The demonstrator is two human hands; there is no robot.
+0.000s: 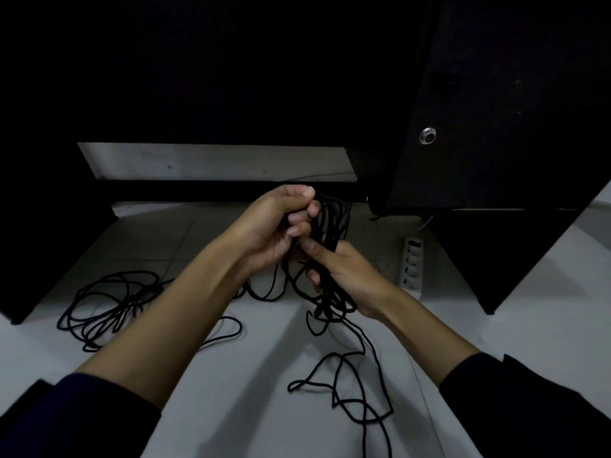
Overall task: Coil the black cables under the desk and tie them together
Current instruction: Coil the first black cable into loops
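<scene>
A bundle of black cable loops [334, 219] hangs upright at the centre, above the floor. My left hand [281, 226] grips the top of the bundle with curled fingers. Just below it, my right hand [344, 269] holds the lower strands, thumb pressed across them. Loose cable [360, 385] trails from the bundle down onto the floor at the front right. A second tangle of black cable [105, 305] lies on the floor at the left, with a strand running toward the bundle behind my left forearm.
A white power strip [411, 266] lies on the tiled floor to the right of my hands. A dark desk panel [496, 110] with a round metal fitting [427, 136] stands at the upper right. Another dark panel [49, 242] closes the left side.
</scene>
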